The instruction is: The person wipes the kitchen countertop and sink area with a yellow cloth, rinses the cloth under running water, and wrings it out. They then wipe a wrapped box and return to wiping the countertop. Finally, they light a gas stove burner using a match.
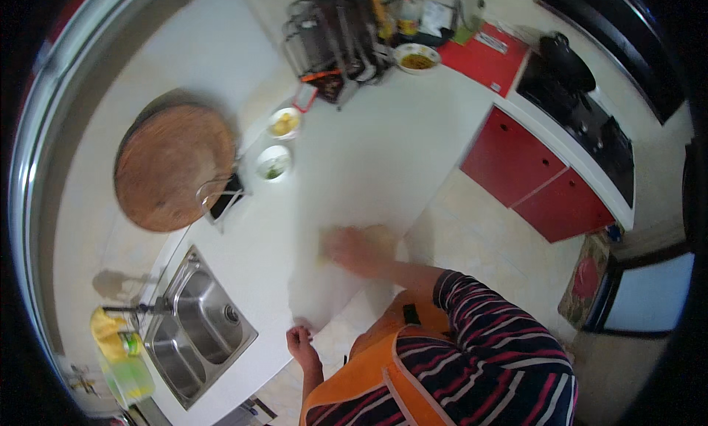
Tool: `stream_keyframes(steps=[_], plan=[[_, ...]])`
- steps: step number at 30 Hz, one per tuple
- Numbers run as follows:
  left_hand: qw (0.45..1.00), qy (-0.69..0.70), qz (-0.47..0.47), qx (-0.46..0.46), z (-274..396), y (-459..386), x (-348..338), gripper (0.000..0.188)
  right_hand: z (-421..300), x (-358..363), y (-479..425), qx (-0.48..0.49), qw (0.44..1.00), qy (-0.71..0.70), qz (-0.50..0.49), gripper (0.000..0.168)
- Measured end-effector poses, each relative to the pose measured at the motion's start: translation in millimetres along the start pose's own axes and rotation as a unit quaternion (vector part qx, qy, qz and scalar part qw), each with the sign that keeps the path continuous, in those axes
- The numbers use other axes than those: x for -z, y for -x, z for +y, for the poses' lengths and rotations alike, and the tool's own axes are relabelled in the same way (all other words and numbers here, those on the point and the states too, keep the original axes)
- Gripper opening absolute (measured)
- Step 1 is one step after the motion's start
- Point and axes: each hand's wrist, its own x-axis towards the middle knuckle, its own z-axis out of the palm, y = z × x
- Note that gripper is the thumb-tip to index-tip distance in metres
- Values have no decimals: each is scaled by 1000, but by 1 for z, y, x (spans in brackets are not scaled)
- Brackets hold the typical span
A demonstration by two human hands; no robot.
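Note:
My right hand (351,252) is over the white countertop (354,121), close to its front edge. A yellowish cloth (383,237) lies under and beside the hand, which appears to grip it. Motion blur hides the fingers and the cloth's outline. At the counter's edge, right of the sink, my left hand (301,340) has its fingers curled, with nothing visible in them. Beyond the hands, a white bowl (275,163) holds green pieces. A second white bowl (284,123) contains yellow pieces.
A double steel sink (199,326) is set in the counter at left. One round wooden board (174,169) leans on the wall. At the back stand a dark rack (337,33) and a patterned bowl (417,58). A black wok (567,63) sits on the cooktop (581,121) at right.

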Motion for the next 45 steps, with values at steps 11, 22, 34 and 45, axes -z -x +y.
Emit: stream_keyframes(steps=[11, 22, 34, 45], plan=[[844, -407, 130, -323, 14, -64, -146, 21, 328, 126, 108, -246, 954, 163, 59, 42], [866, -409, 120, -261, 33, -64, -157, 32, 298, 19, -97, -133, 979, 122, 94, 45], [872, -414, 120, -231, 32, -65, -155, 32, 265, -38, -219, -51, 997, 3, 57, 32], [868, -420, 120, -234, 33, -66, -154, 33, 234, -29, -207, -16, 998, -49, 24, 33]])
